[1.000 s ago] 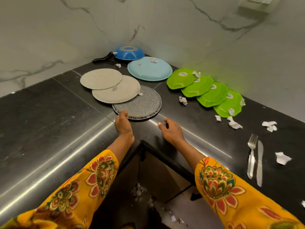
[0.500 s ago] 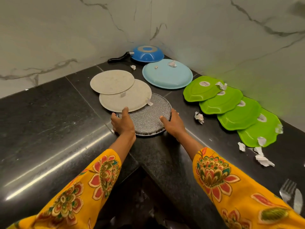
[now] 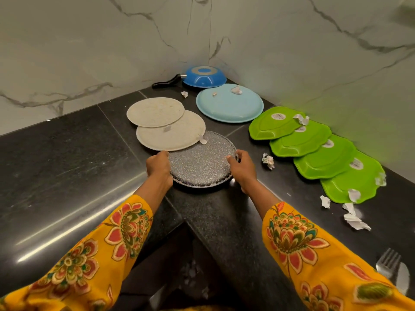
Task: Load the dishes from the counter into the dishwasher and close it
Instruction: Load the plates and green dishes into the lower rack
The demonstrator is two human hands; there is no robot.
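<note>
Black polished stone counter (image 3: 67, 167), L-shaped, set into a corner of white marble-veined wall (image 3: 89, 52). Item: grey speckled plate (image 3: 199, 163), round, lying upside down at the counter's inner corner, its far rim tucked under a cream plate; near rim appears slightly raised off the stone. Left hand (image 3: 158, 168) grasps its left rim, fingers curled over the edge; right hand (image 3: 242, 168) grasps its right rim, thumb on top, fingers wrapped round the edge. Both forearms in yellow floral sleeves (image 3: 298, 248). Items: two cream plates (image 3: 170, 131), round, inverted, overlapping, the farther one resting on the nearer, just behind the grey plate. Item: light blue plate (image 3: 229, 104), inverted, to the right of the cream pair, small paper scraps on top. Item: blue frying pan (image 3: 203, 76), inverted, black handle pointing left, in the far corner against the wall. Items: four green plates (image 3: 314, 153), leaf-shaped, inverted, overlapping in a row along the right wall, round labels on their bases. Sundries: crumpled paper scraps (image 3: 268, 161) scattered between the grey plate and the green row and farther along the right side. Items: fork (image 3: 387, 263) and knife (image 3: 403, 277), side by side at the lower right edge, partly cut off.
</note>
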